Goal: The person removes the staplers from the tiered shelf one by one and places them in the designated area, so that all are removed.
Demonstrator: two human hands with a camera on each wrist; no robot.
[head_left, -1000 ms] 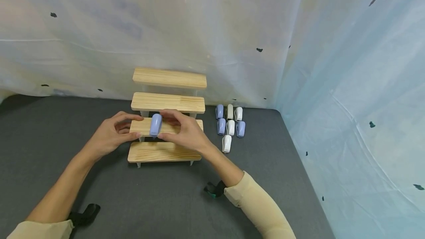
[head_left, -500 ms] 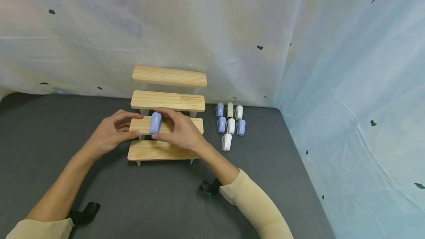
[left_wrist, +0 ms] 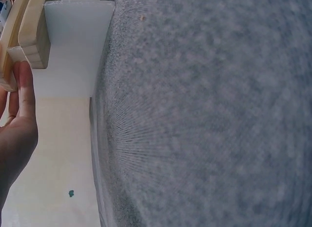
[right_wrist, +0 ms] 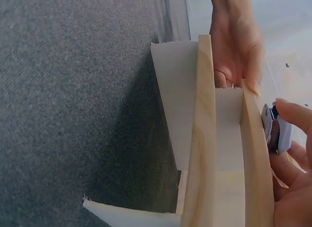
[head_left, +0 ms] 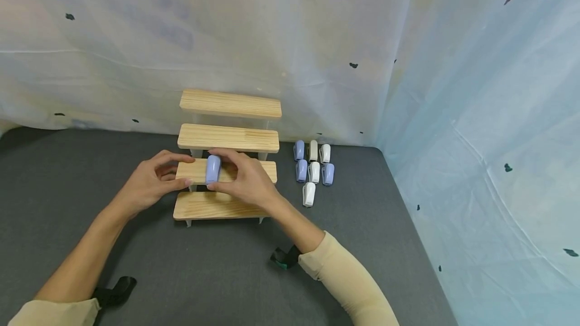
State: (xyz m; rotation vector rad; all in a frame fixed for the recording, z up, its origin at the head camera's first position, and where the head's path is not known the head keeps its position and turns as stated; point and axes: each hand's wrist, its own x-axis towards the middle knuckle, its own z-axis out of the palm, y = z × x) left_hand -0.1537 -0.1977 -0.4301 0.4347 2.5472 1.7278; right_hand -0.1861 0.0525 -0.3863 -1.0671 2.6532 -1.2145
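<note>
A lavender mini stapler rests upright over the second-lowest board of a four-step wooden stand, left of the board's middle. My right hand pinches it, forefinger at its far end and thumb at its near end. The right wrist view gives the stapler from the side, against the board's face. My left hand grips the same board's left end, thumb at the front edge and forefinger at the back. In the left wrist view, fingers reach the board's end.
To the right of the stand, several mini staplers in lavender, white and beige stand in loose rows on the dark grey cloth. Pale sheeting hangs close behind and along the right side. White side panels support the boards.
My right hand has shifted slightly left, so its thumb and forefinger now sit at the stapler's two ends. The stapler has barely moved. My left hand has stayed on the board's end.
</note>
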